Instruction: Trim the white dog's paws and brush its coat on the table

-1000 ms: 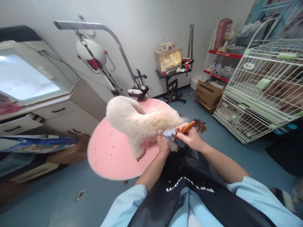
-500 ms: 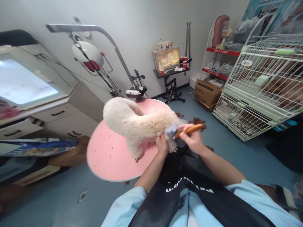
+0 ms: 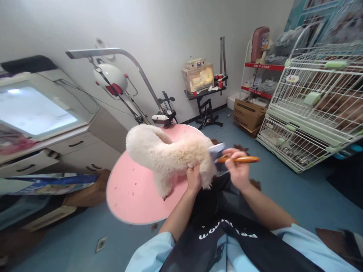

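A fluffy cream-white dog [image 3: 176, 153] stands on a round pink grooming table [image 3: 127, 200], its head toward the left and its rump toward my right side. My left hand [image 3: 194, 178] is closed at the dog's hind leg, with the fingertips partly hidden in the fur. In my right hand [image 3: 237, 168] is a slicker brush [image 3: 242, 159] with an orange wooden handle. Its wide head is beside the dog's rump and somewhat blurred; I cannot tell whether the pins touch the fur.
A metal grooming arm [image 3: 136, 62] rises behind the table, with a spray can [image 3: 160, 118] at its base. White wire cages [image 3: 312, 109] stand on the right beside a cardboard box [image 3: 248, 114]. Brown hair clumps [image 3: 255, 184] lie on the floor. Cabinets [image 3: 76, 145] are at left.
The brush has moved right, from against the dog's hind leg to beside its rump, and its handle is now more level. My left hand stays at the leg. The view has tilted up slightly.
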The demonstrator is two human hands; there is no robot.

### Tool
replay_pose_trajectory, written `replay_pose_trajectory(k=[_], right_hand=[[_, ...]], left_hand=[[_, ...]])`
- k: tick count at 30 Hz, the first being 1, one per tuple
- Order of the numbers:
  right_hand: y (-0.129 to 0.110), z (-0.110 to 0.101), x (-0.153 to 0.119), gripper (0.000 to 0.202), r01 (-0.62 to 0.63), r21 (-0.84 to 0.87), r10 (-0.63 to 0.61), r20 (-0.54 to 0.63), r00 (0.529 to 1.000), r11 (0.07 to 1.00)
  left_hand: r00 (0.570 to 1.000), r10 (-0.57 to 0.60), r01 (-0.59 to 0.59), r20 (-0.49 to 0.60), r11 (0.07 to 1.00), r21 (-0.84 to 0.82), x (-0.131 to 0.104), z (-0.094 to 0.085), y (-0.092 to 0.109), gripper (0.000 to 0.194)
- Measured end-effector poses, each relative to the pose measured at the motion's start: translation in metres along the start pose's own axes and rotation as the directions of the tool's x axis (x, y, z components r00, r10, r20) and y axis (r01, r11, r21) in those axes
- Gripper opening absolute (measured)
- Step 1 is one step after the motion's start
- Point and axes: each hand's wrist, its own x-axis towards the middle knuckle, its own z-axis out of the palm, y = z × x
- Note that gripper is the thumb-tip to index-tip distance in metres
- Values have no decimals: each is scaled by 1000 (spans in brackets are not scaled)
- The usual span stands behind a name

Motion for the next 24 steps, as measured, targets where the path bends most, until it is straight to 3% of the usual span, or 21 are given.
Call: replay_pose_trajectory(k=[2,4,6,8,10,12,14,16,17,19,21,23,24], right_hand=[[1,-1,-6,22,-122,-11,122,168,978,992],[2,-1,-12,22,-126,-24,127,65,990,992],[5,-1,-16,23,-38,-40,36,-67,997,998],[10,-3,-17,27,-65,-22,65,17,998,998],[19,-12,-17,32,-224,20,222,86,971,974],[30,-30,-21,36,-323,27,324,-76,943,946],[37,-53,-32,37,-313,-101,279,-258,925,944],[37,-70,-52,36,-294,-306,237,-210,949,905],[34,-74,-62,37,-246,-400,219,-113,969,883],[25,-70,-76,41,-34,-519,119,132,984,854],[14,-51,-75,43,255,-515,-77,340,937,818],[8,-26,-60,39,457,-433,-263,436,861,777],[8,-14,-51,35,499,-393,-315,446,838,773]], left_hand=[[1000,6,-6,3,999,-43,0,2,-2,22],[1000,-2,2,-7,999,-48,1,4,-3,22],[1000,-29,29,4,999,-29,3,4,-5,21],[999,-40,42,35,999,-34,5,2,-6,20],[997,-24,27,77,999,-40,10,-2,-5,21],[995,-15,18,100,999,-27,15,-6,-1,23],[994,-51,52,96,999,-5,21,-8,7,25],[987,-126,125,95,992,13,26,-9,16,26],[981,-165,161,100,986,41,28,-9,21,26],[969,-221,206,111,969,134,32,-10,29,23],[963,-245,209,114,943,260,35,-13,36,18],[950,-273,206,148,911,356,39,-16,40,15],[939,-299,218,170,899,381,40,-18,42,13]])
